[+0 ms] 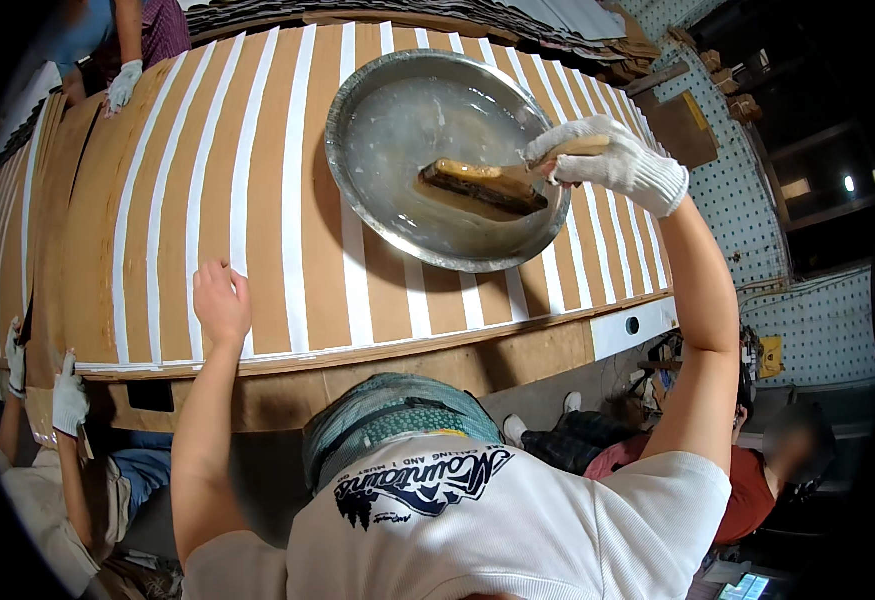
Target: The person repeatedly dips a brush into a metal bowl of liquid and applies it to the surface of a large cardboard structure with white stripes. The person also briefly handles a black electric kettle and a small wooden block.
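Observation:
My right hand [613, 165], in a white knitted glove, grips the wooden handle of a wide brush [483, 182]. The brush's dark bristle edge dips into cloudy, pale liquid inside a round metal basin [398, 240]. That basin rests on a stack of brown sheets [323, 200] with white strips between them. Bare and loosely curled, my left hand [223, 302] rests on the striped sheets near their front edge, left of the basin. Its fingertips are partly hidden, and nothing shows in it.
At the far left a co-worker's gloved hand [125, 86] touches the sheets; another person's gloved hands [71, 400] are at the near left corner. Dark layered sheets [478, 22] lie behind the stack. A person in red [748, 495] is at the lower right.

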